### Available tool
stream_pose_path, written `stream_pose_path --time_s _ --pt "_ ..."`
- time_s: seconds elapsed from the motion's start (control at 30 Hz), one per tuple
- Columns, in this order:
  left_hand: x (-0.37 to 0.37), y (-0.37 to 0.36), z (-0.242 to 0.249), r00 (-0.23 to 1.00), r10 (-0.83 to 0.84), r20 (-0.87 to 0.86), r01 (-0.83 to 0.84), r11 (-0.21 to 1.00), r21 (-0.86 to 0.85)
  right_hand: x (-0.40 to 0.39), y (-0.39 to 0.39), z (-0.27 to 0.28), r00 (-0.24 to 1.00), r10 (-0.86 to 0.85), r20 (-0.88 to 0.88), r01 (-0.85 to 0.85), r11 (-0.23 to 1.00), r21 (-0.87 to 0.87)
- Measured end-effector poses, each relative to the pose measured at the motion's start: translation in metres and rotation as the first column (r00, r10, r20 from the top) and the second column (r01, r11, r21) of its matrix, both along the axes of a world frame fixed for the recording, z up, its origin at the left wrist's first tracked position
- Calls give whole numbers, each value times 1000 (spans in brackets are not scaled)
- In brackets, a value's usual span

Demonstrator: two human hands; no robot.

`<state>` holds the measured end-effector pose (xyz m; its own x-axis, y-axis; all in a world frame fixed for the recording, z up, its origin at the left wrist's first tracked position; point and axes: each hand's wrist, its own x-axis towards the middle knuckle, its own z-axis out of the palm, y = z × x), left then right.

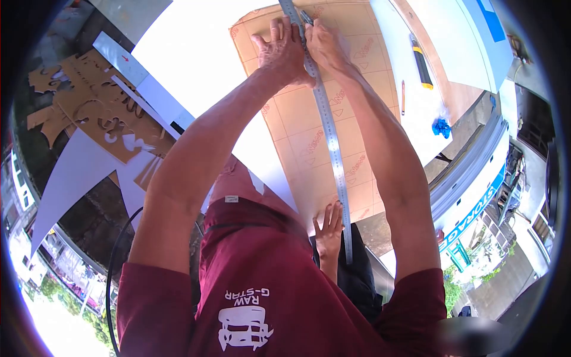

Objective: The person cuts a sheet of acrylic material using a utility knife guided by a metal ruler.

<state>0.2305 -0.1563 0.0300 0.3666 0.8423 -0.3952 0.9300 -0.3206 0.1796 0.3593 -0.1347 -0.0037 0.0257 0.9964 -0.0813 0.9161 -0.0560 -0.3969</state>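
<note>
Fingers spread, the left hand (pixel 282 56) presses a steel ruler (pixel 333 149) onto a brown printed sheet (pixel 297 128), seen from my remote post. The right hand (pixel 324 44) closes around a slim dark tool (pixel 307 17) beside the ruler's far end; another person's hand (pixel 328 233) lies near its other end. I judge this step a guided stroke; the next move calls for a motionless ruler. Rightward lies a yellow-and-black cutter (pixel 422 65).

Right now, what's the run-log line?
left hand: spread over metal ruler | right hand: holding slim tool beside ruler | another person's hand: at ruler's near half | brown sheet: under ruler
</note>
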Motion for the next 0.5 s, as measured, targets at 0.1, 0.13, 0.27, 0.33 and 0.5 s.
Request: stream_pose_path --time_s 0.1,0.13,0.27,0.33,0.5 --pt "0 0 0 1000 -4 -5 4 1000 -1 -2 2 -3 1000 -17 -10 17 1000 -3" --pt "1 1 0 1000 -3 -6 3 1000 -1 -2 2 -4 1000 -16 -2 16 1000 0" --pt "0 -1 -1 1000 0 8 0 1000 12 -3 -2 -9 1000 -22 -15 23 997 70" --pt "0 0 -3 1000 4 3 -4 1000 7 -3 -1 -7 1000 -20 -22 21 999 37" --pt "0 -1 -4 1000 2 -4 -2 1000 17 -3 -1 2 999 10 -37 -11 1000 -29"
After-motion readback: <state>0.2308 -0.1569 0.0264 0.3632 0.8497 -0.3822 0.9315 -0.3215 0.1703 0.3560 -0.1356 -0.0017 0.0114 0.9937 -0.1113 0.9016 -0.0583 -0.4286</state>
